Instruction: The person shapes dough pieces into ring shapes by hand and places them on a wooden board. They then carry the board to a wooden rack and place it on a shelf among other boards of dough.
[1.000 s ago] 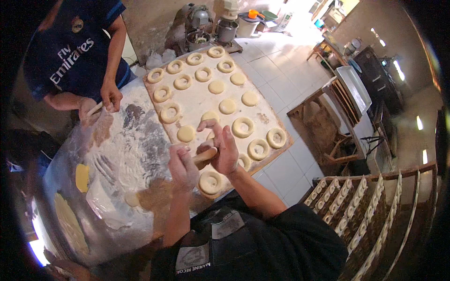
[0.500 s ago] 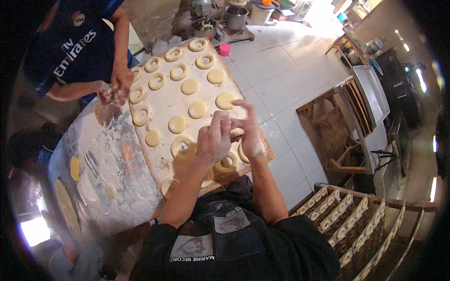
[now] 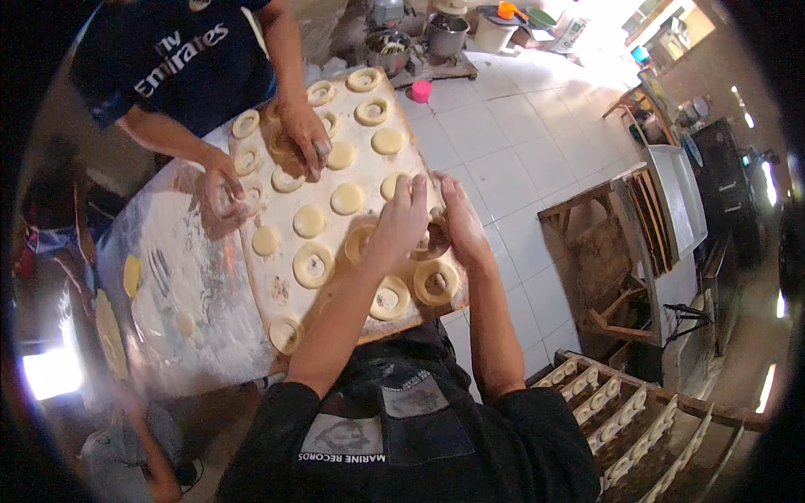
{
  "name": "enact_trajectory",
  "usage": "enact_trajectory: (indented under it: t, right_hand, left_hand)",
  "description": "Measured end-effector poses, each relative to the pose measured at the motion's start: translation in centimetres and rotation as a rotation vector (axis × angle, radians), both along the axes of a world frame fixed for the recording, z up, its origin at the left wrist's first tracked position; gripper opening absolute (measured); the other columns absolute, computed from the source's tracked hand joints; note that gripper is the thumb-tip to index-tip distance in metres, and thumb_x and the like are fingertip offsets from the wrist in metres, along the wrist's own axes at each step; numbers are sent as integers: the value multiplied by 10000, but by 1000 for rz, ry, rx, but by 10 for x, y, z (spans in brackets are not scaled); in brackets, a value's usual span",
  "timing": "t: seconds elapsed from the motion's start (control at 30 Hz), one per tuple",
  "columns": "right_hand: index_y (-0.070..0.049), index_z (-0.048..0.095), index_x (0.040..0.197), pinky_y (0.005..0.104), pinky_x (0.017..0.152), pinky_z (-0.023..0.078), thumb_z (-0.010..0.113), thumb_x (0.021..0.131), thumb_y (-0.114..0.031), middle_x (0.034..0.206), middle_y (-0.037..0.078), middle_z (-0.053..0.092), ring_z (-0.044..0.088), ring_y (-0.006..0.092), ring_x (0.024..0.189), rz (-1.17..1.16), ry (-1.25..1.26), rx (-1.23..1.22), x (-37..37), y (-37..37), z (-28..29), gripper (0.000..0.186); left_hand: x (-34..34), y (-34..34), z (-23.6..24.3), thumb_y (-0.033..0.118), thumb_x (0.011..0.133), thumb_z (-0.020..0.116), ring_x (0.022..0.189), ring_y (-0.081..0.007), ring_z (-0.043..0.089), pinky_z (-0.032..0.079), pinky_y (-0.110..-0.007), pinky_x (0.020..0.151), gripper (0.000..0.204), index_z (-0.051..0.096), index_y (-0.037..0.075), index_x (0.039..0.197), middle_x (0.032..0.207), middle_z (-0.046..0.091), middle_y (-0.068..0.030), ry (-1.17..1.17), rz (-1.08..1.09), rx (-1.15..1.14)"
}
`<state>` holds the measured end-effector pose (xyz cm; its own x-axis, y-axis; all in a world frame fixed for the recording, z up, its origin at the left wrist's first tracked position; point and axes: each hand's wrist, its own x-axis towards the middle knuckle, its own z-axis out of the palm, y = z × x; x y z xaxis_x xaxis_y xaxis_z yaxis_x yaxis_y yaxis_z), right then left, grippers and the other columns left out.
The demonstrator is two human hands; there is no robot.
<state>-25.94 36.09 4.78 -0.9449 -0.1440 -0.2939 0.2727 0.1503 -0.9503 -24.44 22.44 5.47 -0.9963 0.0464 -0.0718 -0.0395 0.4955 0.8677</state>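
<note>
Fingers stretched, my left hand (image 3: 401,225) is above the right part of a floured board (image 3: 281,292). My right hand (image 3: 461,220) faces it at the board's right edge, fingers extended too. A brownish, partly hidden shape shows between them; I cannot make out what it is. Several flat dough discs, such as one dough disc (image 3: 346,199), lie left of my hands. Dough rings surround them, including one ring (image 3: 435,282) just below my right hand and another ring (image 3: 314,266) nearer the board's left side. A dough disc (image 3: 394,186) is partly covered by my left fingertips.
Across the board, a co-worker's hand (image 3: 306,141) and other hand (image 3: 226,191) are over its far left rings. A floured metal table (image 3: 201,293) adjoins the left. Racks of rings (image 3: 620,407) stand at lower right. A pink cup (image 3: 421,90) sits on the tiled floor.
My hands have drawn slightly apart and my fingers have straightened. The co-worker's hands, earlier together at the board's left edge, have separated and come over the dough rings.
</note>
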Motion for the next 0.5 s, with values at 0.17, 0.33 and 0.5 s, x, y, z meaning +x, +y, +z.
enact_trajectory:
  t: [0.17,0.33,0.5]
  right_hand:
    - [-76,279,1424,465,846,476,575,893,-416,979,256,647,628,388,958,-163,196,547,-8,19,-17,697]
    - [-147,315,1412,498,831,490,676,798,-322,1037,259,587,596,433,971,160,268,846,2,5,-38,733]
    - [-142,311,1422,475,824,489,716,760,-278,1063,229,587,597,398,955,140,285,1018,9,-8,-34,789]
  left_hand:
    - [-21,-16,-18,454,914,504,1180,-431,453,357,-527,980,576,398,63,1324,1280,435,-249,-127,140,-620]
    - [3,-21,-15,394,813,680,1161,-389,461,366,-514,972,681,384,80,1339,1228,453,-216,-74,-45,-730]
    - [8,-31,-23,423,795,693,1148,-378,482,402,-511,943,694,398,78,1320,1214,468,-203,-55,-69,-719]
